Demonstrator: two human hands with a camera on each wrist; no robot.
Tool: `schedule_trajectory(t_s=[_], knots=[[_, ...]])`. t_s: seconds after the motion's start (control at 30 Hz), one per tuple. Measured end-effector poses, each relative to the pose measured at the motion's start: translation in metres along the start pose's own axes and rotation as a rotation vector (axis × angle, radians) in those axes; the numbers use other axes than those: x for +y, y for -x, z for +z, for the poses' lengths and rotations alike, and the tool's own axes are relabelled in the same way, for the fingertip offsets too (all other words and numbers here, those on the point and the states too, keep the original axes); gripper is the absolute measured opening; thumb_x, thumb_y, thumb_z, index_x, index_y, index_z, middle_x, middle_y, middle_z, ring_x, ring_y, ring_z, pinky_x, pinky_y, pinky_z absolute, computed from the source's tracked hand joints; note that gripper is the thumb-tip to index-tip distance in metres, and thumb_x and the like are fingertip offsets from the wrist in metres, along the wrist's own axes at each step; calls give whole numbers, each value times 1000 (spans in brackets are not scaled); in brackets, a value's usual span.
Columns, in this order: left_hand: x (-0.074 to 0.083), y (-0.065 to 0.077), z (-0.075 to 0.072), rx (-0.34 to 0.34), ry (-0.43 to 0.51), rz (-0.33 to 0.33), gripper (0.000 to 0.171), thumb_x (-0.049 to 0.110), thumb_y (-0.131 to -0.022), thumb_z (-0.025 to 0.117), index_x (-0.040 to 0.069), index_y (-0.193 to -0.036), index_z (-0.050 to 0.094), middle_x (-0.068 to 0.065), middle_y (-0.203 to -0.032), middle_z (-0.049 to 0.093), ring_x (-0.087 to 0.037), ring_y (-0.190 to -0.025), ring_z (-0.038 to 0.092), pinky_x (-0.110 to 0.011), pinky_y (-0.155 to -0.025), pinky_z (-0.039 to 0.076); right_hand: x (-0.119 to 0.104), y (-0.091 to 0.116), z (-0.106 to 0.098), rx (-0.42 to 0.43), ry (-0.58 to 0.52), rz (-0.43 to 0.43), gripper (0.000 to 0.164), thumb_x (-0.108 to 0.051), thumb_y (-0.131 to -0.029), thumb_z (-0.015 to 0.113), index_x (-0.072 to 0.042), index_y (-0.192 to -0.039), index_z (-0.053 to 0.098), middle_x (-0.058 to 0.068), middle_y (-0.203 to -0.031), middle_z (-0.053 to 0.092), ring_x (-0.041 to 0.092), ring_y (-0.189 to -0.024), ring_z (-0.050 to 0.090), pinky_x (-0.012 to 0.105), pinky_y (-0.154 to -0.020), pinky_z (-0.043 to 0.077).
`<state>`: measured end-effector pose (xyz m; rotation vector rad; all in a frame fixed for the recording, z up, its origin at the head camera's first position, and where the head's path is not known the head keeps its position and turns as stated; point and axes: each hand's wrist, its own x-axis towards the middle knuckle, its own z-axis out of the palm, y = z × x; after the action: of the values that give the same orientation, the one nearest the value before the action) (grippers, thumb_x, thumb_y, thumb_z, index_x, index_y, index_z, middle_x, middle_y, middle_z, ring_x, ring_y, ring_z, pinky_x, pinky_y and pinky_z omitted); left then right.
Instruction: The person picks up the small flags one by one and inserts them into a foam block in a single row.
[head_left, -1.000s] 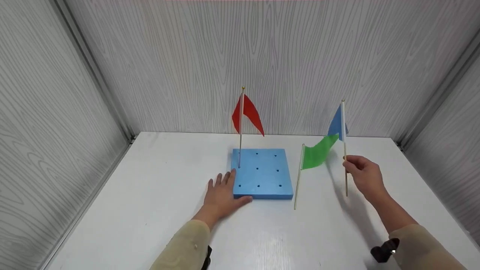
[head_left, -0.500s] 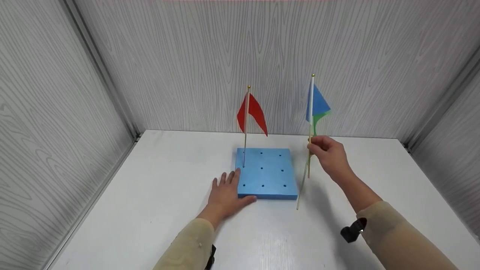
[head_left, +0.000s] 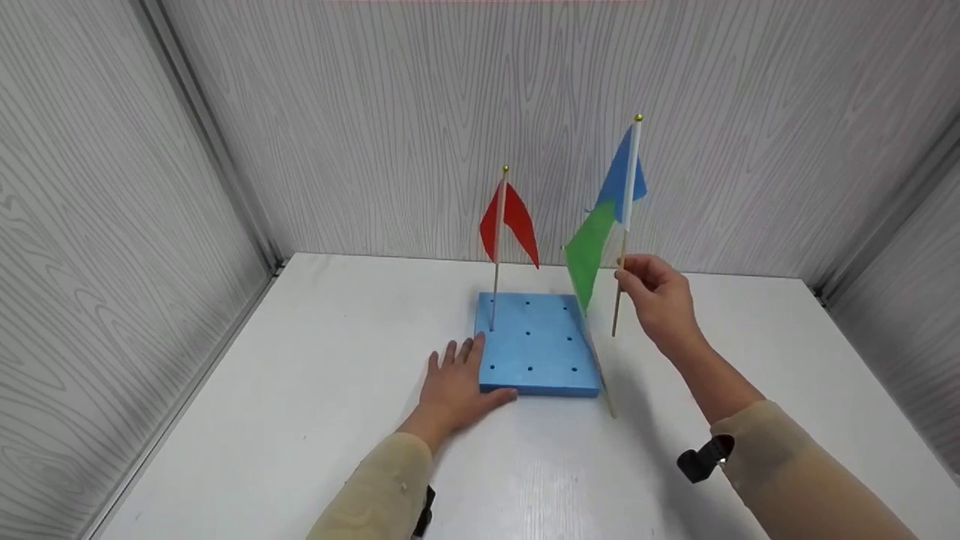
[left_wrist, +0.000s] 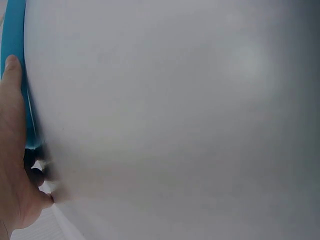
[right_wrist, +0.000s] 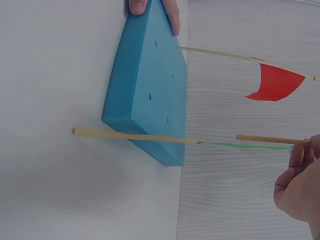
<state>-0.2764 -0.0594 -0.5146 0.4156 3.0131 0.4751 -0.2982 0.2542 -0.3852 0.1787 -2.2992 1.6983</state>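
My right hand (head_left: 660, 300) pinches the lower stick of the blue flag (head_left: 619, 176), holding it upright above the table; the stick's lower end hangs free. The green flag (head_left: 589, 255) overlaps the blue cloth, and its stick (right_wrist: 135, 136) slants past the right edge of the light-blue block (head_left: 529, 349). Whether the two cloths cling together I cannot tell. A red flag (head_left: 517, 225) stands upright in a hole on the block's left side. My left hand (head_left: 454, 386) rests with straight fingers along the block's left side, its thumb along the front edge.
Several small holes dot the top of the block. White table surface (head_left: 360, 315) surrounds it, and a grey wood-grain wall (head_left: 375, 135) rises behind, with further walls at both sides.
My right hand has moved left and up with the blue flag, towards the block. The green flag has come up off the table and swung left. My left hand stays by the block.
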Motion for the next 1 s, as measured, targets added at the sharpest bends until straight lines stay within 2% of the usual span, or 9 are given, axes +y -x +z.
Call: schedule_trajectory(t_s=[0.23,0.5,0.7,0.83,1.0], knots=[[-1,-1,0,14,6,8,118,86,-89,54,11,-172,15,-16,-172,29,-41,-160,20,-64,-127,14,-5,9,-18,72,-21,-94,29,-18,-107,66,2,-128,67,14,-115,68,24,-102,66,20,-91,56],[-6,1,-1,10,2,-1,118,86,-90,54,12,-172,13,-15,-173,28,-41,-160,19,-63,-127,13,-1,10,-52,133,-11,-77,27,-20,-107,66,-3,-127,67,6,-115,68,19,-103,66,18,-90,55],[-11,4,-3,21,10,-6,117,85,-90,54,11,-172,13,-16,-172,28,-41,-160,19,-63,-127,14,5,6,-77,197,-72,-70,18,-14,-105,69,-4,-119,70,3,-109,68,14,-96,64,18,-88,54],[-13,4,-3,22,6,-15,118,86,-90,54,12,-172,13,-16,-172,28,-41,-160,19,-63,-127,13,8,4,-81,200,-48,-56,18,-16,-105,69,-5,-119,71,1,-108,68,14,-95,65,17,-86,54],[-14,4,-3,25,8,-16,118,86,-90,54,11,-172,14,-16,-172,28,-42,-160,20,-63,-127,14,11,1,-70,158,5,-44,24,-21,-106,67,-6,-124,69,4,-112,68,15,-99,66,17,-88,54]])
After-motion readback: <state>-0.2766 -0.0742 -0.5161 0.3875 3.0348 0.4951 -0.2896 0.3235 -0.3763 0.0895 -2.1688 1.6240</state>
